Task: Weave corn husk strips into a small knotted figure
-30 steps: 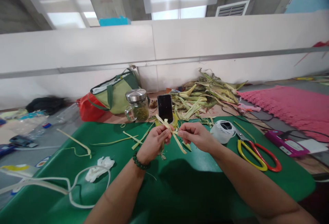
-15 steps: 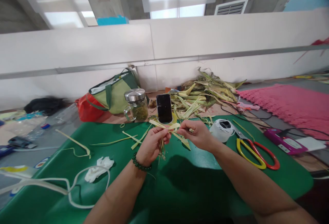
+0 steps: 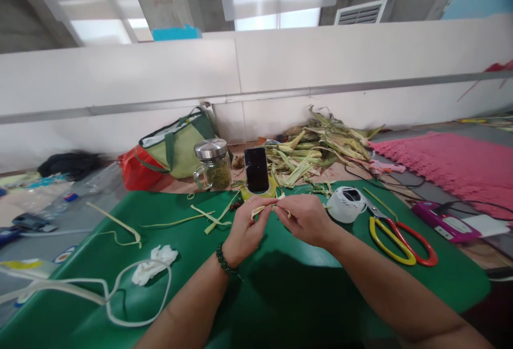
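Left hand: thumb and forefinger of the left hand (image 3: 247,227) pinching a pale husk strip (image 3: 257,210), a short fold of it showing above the thumb.
Right hand: right hand (image 3: 306,218) curled in, back uppermost, apparently pinching the same strip; exact grip partly hidden.
Husk strip: between the two hands, above the green desk (image 3: 192,247), just in front of the phone (image 3: 256,170).
Just changed: hands have come together, fingertips now all but meeting; the right has rolled over. Long loose ends and the stems hanging under the left hand no longer show.
Meaning: reads as a tuck or tightening at the join; whether it holds, cannot tell.
Loose strips: two crossed loose strips (image 3: 216,219) left of the hands, unmoved.
Scissors: scissors (image 3: 387,220) right of the white roll (image 3: 345,207), untouched.
Husk heap: husk heap (image 3: 324,143) behind, against the wall.
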The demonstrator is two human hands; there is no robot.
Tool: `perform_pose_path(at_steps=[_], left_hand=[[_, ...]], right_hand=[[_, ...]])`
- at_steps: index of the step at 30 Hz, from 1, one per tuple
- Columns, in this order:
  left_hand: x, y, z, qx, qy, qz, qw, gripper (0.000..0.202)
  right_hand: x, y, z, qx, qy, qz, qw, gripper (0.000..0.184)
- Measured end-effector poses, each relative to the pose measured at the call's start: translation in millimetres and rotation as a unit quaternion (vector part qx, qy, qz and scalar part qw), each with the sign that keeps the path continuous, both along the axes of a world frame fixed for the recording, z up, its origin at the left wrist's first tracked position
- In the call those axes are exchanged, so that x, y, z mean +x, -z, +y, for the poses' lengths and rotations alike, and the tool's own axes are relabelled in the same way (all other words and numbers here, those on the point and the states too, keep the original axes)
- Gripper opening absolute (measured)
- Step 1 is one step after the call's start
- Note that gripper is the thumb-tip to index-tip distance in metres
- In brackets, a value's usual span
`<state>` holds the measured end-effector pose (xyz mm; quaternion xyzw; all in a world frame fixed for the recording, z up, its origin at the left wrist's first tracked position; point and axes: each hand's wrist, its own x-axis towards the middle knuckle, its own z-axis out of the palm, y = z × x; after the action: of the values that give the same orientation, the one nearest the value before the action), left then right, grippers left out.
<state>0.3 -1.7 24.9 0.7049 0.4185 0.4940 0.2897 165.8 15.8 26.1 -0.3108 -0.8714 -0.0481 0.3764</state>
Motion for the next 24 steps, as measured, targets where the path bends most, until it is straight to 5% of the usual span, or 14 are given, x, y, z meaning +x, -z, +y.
perform_pose_path(at_steps=[8, 12, 19, 24], left_hand=[[-7, 1.5, 9, -0.149, -0.007, -0.148, 0.978, 0.03], [-4, 8.3, 9, -0.139, -0.027, -0.214, 0.967, 0.031], [-8, -1.8, -3, -0.053, 0.061, -0.049, 0.996, 0.037], [-10, 1.5, 0, 0.01, 0.03, 0.007, 0.999, 0.044]], right_hand=[[-2, 4.9, 2, 0.067, -0.03, 0.005, 0.997, 0.035], [-8, 6.7, -1, 0.107, -0.006, -0.007, 0.994, 0.034], [-2, 2.4, 2, 0.12, 0.005, -0.012, 0.993, 0.029], [4, 0.1, 8, 0.107, -0.013, -0.036, 0.994, 0.024]])
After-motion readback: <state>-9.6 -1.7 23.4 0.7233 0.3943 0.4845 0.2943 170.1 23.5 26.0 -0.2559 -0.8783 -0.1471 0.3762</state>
